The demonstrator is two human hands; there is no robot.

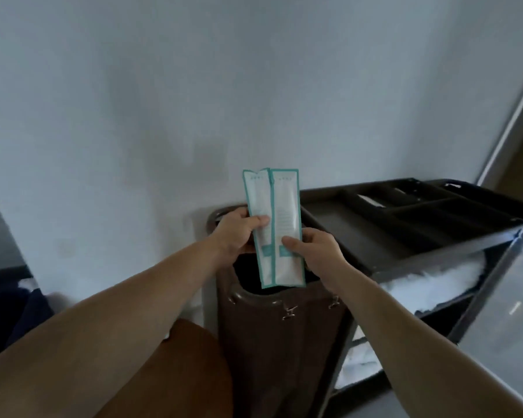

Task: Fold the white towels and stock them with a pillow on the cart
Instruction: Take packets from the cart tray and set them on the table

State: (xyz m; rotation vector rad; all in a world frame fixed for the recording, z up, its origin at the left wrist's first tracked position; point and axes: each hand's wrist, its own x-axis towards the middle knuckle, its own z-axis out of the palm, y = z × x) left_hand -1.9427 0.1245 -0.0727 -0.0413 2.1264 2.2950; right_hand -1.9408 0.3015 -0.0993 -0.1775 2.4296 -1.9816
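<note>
Left hand [236,233] and right hand [311,251] together pinched two teal-edged packets [272,227] over the brown bag [278,342] at the left end of the cart [360,233]; white towels [420,285] already lay on its shelves, right, stocking seemingly well along, pillow not discernible.

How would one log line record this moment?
left hand: pinches left packet | right hand: pinches right packet | both: above brown bag | cart: white linen on shelf

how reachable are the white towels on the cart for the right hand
Probably yes, once it lets go: the right hand pinches a teal-edged packet, but the white towels lie beside it in the open side of the cart, nothing between.
</note>
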